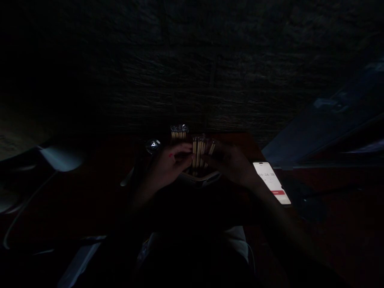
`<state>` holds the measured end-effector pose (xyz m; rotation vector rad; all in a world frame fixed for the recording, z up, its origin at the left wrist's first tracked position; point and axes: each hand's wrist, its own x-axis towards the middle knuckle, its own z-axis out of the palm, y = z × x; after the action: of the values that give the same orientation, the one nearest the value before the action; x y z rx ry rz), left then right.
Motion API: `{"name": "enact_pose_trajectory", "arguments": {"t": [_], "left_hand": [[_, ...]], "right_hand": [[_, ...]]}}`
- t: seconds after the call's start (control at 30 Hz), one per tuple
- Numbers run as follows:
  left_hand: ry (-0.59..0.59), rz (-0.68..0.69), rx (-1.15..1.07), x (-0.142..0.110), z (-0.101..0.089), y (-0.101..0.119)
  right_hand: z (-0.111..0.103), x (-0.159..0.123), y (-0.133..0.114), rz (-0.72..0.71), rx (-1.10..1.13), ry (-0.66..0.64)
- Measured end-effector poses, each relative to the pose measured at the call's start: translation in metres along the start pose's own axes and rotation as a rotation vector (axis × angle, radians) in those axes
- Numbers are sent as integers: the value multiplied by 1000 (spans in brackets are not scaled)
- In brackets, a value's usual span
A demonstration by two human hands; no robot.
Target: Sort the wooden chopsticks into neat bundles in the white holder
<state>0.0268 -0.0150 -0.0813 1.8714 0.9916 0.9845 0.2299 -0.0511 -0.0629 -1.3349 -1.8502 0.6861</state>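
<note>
Both forearms reach in from the near side of the dark table (99,196), angled toward each other, with the hands facing across an upright group of wooden sticks (198,154). The left hand (165,166) has its fingers bent toward the sticks and its thumb below them, a small gap between; the tips meet the left side of the group. Whether they pinch any stick cannot be told. The right hand (235,165) curves in from the other side, its fingertips at the sticks' right side, too dark to tell whether they are closed on anything.

The sticks stand close together, a few on the right leaning outward, their tops in something dark and glossy. Their lower ends go down into a container (199,182) with a pale rim, toward the middle of the table's far half. What else it holds is too dark to see.

A second group with shiny tops (179,132) stands beyond the left hand, near the table's far edge. A round shiny object (153,146) lies left of it, and a pale handle (127,177) lies near the left wrist. A lit phone (271,182) lies by the table's right edge, beside the right forearm.
</note>
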Motion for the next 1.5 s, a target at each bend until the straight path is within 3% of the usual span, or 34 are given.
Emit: {"name": "enact_pose_trajectory", "arguments": {"t": [1.03, 1.2, 1.5], "left_hand": [[45, 22, 17, 3, 5, 0], [0, 30, 16, 2, 4, -1], [36, 28, 2, 2, 5, 1]], "right_hand": [[-2, -1, -2, 31, -40, -25], [-1, -1, -2, 6, -56, -16], [-7, -5, 5, -22, -6, 52]]}}
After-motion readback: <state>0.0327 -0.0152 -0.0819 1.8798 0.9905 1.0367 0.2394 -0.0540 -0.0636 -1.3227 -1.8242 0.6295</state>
